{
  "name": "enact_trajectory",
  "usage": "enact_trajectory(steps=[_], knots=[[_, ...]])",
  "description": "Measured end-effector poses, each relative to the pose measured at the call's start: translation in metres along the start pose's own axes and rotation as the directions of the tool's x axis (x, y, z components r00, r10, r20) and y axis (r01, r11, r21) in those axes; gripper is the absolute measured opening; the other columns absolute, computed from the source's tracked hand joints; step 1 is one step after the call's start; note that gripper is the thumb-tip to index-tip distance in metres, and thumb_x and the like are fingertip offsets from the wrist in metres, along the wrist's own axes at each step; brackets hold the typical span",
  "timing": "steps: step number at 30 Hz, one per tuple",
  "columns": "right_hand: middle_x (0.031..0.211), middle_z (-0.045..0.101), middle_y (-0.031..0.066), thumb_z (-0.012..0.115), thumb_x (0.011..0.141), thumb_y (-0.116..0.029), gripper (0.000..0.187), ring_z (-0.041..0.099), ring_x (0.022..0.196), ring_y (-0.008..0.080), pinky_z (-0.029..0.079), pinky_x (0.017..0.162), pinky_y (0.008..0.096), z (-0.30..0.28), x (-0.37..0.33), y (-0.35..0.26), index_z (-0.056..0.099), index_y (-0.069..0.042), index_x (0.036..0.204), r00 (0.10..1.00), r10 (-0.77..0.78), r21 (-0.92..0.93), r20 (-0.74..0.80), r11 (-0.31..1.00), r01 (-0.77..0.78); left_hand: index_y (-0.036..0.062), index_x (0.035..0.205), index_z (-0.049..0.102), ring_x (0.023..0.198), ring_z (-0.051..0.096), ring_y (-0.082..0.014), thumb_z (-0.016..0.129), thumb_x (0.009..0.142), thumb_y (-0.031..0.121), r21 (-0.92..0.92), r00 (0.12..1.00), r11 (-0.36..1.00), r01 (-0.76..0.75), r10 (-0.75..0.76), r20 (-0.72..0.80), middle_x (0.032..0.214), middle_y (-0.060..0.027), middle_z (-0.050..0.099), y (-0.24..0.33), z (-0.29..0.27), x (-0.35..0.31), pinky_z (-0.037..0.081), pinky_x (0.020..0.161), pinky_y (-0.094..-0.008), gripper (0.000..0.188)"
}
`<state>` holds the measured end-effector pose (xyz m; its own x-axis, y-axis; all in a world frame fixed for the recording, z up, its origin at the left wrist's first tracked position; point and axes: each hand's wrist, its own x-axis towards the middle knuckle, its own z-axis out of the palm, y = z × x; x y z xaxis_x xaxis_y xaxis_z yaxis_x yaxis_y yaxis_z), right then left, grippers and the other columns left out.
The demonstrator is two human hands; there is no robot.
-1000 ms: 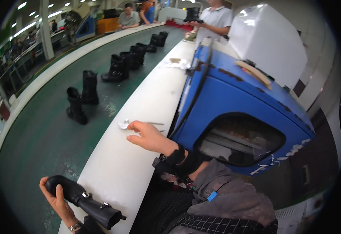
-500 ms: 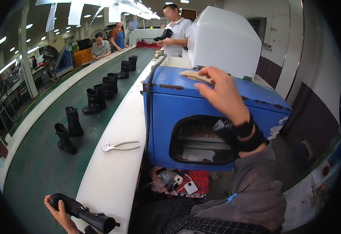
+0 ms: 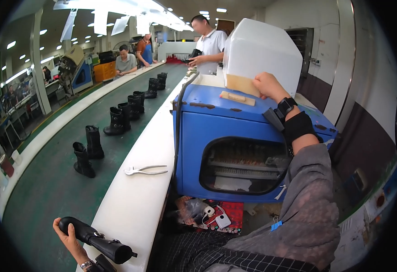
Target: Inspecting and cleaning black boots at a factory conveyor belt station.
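Observation:
My left hand point(image 3: 73, 244) is closed around the toe end of a black ankle boot point(image 3: 110, 247). The boot lies tilted over the white ledge at the lower left, its buckled shaft toward me. Over the blue machine point(image 3: 190, 149), my right hand point(image 3: 269, 86) is closed on the end of a flat yellowish-tan slab point(image 3: 243, 85), which stands on edge near the white hood. A smaller beige strip point(image 3: 238, 98) rests on the machine's top just in front of that slab.
Pliers point(image 3: 146, 170) lie on the white ledge point(image 3: 130, 199). Several black boots point(image 3: 94, 142) stand along the green conveyor point(image 3: 49, 199). A white hood point(image 3: 264, 54) rises behind the machine. A person point(image 3: 210, 43) across from me handles a dark shoe; two others are farther back.
My right hand, earlier with fingers apart over a beige piece, has moved back and right and closed on the yellowish-tan slab. My left hand keeps its hold on the boot.

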<state>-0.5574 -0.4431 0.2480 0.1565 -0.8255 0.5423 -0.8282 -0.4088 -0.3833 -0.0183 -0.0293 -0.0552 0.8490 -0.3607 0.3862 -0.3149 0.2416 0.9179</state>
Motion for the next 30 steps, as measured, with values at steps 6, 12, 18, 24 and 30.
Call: enact_trajectory(steps=[6,12,18,24,30], knots=[[0.106,0.064,0.0188,0.063,0.079,-0.021,0.032,0.058,0.099,0.0363,0.045,0.088,0.0437,0.025,0.004,0.003,0.064,0.000,0.102,0.788,-0.552,-0.522,-0.272,0.773,0.362,0.0040,0.115,0.049,0.103,0.048,-0.0170,0.064,0.078,0.010,0.230,0.989,0.963,-0.138,0.145,-0.012,0.111,-0.0063,0.048,0.015,-0.003,-0.006,0.039,0.093,-0.0298,0.040],[0.093,0.063,0.0088,0.053,0.090,-0.016,0.035,0.058,0.081,0.0184,0.046,0.071,0.0299,0.044,-0.001,0.010,0.055,0.001,0.120,0.877,-0.326,0.185,0.354,0.943,0.276,0.0087,0.111,0.051,0.097,0.051,-0.0171,0.068,0.076,0.013,0.077,0.987,0.986,-0.147,0.140,0.084,0.105,-0.0047,0.050,0.012,0.011,0.004,0.043,0.087,-0.0316,0.039],[0.099,0.062,0.0148,0.048,0.093,-0.005,0.026,0.061,0.090,0.0252,0.046,0.080,0.0346,0.088,0.038,0.050,0.055,0.001,0.117,0.890,-0.390,-0.105,0.235,0.900,0.422,0.0101,0.113,0.050,0.097,0.053,-0.0176,0.068,0.077,0.014,0.017,0.998,1.000,-0.004,0.003,0.061,0.107,-0.0046,0.052,0.008,-0.004,-0.001,0.045,0.087,-0.0322,0.040],[0.111,0.059,0.0121,0.049,0.093,-0.005,0.035,0.060,0.091,0.0218,0.047,0.081,0.0313,0.078,-0.055,-0.069,0.051,-0.003,0.128,0.675,-0.585,-0.258,-0.449,0.808,0.529,0.0096,0.113,0.050,0.097,0.054,-0.0166,0.068,0.077,0.013,-0.012,0.997,1.000,-0.003,0.004,0.078,0.107,-0.0046,0.052,0.014,0.005,0.001,0.047,0.086,-0.0316,0.041],[0.080,0.053,0.0032,0.051,0.092,-0.007,0.019,0.055,0.066,0.0074,0.049,0.055,0.0211,0.191,-0.185,-0.266,0.050,-0.004,0.111,0.690,-0.692,0.946,0.209,0.323,0.037,0.0079,0.115,0.050,0.099,0.053,-0.0172,0.069,0.077,0.013,0.039,0.998,0.999,0.009,-0.011,0.060,0.110,-0.0058,0.051,0.004,-0.008,-0.003,0.045,0.088,-0.0318,0.043]])
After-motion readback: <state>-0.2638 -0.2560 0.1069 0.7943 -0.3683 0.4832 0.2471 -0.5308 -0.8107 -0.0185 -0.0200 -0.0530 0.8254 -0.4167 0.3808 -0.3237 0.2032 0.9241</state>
